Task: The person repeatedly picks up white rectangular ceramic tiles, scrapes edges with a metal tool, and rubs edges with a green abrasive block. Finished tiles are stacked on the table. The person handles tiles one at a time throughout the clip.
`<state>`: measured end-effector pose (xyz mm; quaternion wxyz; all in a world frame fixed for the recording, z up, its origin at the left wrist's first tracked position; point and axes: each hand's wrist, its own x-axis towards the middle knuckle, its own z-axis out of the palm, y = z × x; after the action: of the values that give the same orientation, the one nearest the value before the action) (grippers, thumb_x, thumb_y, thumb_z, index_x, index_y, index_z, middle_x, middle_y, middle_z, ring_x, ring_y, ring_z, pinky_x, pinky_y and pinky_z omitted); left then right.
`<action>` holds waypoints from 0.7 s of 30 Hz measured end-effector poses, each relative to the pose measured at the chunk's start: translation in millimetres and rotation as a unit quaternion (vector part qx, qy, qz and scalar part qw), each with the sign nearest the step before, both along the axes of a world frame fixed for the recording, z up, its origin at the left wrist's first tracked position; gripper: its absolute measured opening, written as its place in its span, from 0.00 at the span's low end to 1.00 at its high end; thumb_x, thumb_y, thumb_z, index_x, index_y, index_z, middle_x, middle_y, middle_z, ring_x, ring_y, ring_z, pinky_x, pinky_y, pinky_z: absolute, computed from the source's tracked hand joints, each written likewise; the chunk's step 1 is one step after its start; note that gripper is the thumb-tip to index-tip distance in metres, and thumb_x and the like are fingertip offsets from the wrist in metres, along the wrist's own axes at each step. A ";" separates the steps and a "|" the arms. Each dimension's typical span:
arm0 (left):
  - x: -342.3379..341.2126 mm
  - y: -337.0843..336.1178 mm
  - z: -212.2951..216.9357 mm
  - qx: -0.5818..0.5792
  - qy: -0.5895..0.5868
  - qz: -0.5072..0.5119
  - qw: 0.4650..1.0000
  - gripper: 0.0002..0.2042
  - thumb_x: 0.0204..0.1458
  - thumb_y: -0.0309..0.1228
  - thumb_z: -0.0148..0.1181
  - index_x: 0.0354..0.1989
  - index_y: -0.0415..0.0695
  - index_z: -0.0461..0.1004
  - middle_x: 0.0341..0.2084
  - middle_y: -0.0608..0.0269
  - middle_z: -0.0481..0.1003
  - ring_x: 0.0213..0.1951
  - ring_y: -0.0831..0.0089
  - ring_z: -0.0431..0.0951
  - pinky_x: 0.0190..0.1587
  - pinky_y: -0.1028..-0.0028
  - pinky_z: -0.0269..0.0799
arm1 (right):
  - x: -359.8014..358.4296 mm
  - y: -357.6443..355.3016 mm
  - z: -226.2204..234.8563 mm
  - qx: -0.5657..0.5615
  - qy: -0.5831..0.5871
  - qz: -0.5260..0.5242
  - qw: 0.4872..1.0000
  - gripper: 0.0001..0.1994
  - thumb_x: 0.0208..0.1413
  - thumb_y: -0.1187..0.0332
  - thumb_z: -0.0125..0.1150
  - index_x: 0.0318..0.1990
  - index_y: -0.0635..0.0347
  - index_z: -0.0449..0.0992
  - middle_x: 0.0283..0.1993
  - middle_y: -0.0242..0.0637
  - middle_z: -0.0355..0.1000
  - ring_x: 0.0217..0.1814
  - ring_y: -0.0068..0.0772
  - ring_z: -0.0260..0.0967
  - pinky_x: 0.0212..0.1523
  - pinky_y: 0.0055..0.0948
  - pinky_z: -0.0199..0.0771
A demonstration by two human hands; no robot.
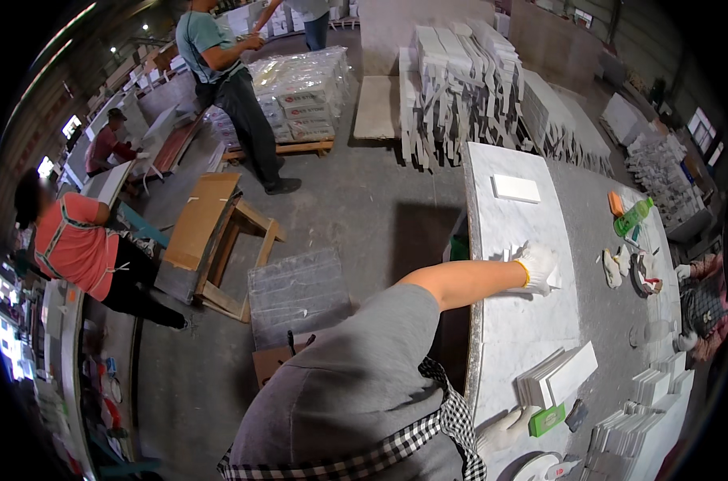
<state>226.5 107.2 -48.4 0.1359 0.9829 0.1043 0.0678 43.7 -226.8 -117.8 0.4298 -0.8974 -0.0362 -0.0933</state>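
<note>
My left arm reaches across to the white marble-look slab (527, 325) on the table. There my left hand (538, 267), in a white knit glove, is closed over a white tile (510, 252), whose edges show on both sides of the glove. My right hand (504, 431), also gloved, rests low on the slab with its fingers stretched out, close to a green box (547, 420). Beside it leans a stack of white tiles (558, 375). Farther up the slab one white tile (516, 188) lies flat by itself.
A green bottle (634, 216), an orange block (616, 204) and gloves (614, 268) lie on the table's right part. More tile stacks (630, 433) stand at lower right. A gloved co-worker (705, 301) is across the table. People, a wooden stand (244, 240) and stacked slabs (460, 88) surround it.
</note>
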 end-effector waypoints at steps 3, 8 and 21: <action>10.5 3.1 2.2 0.005 0.029 -0.018 0.999 0.40 0.29 0.54 0.76 0.50 0.38 0.77 0.42 0.49 0.80 0.45 0.54 0.83 0.47 0.56 0.77 | 4.6 -6.3 -15.8 0.011 -0.023 0.001 1.000 0.21 0.72 0.67 0.48 0.65 0.72 0.70 0.64 0.54 0.71 0.65 0.45 0.70 0.65 0.36 0.68; 7.6 0.7 6.8 -0.005 0.013 -0.036 0.999 0.38 0.30 0.54 0.76 0.48 0.37 0.78 0.39 0.50 0.81 0.42 0.54 0.84 0.45 0.56 0.78 | -3.1 4.0 1.3 0.028 -0.008 -0.016 0.999 0.21 0.72 0.65 0.48 0.65 0.71 0.70 0.63 0.55 0.72 0.64 0.47 0.70 0.65 0.37 0.68; -6.6 -16.7 3.6 0.084 -0.082 0.027 0.993 0.43 0.35 0.61 0.74 0.52 0.36 0.75 0.41 0.49 0.79 0.46 0.52 0.80 0.48 0.54 0.75 | 9.0 -9.6 -27.7 0.048 -0.008 -0.022 0.999 0.21 0.72 0.65 0.49 0.64 0.72 0.70 0.63 0.55 0.72 0.63 0.44 0.71 0.65 0.34 0.68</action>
<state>219.9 90.5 -44.9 0.0592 0.9787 0.1135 0.1605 52.7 -236.4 -145.5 0.4702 -0.8754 -0.0153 -0.1115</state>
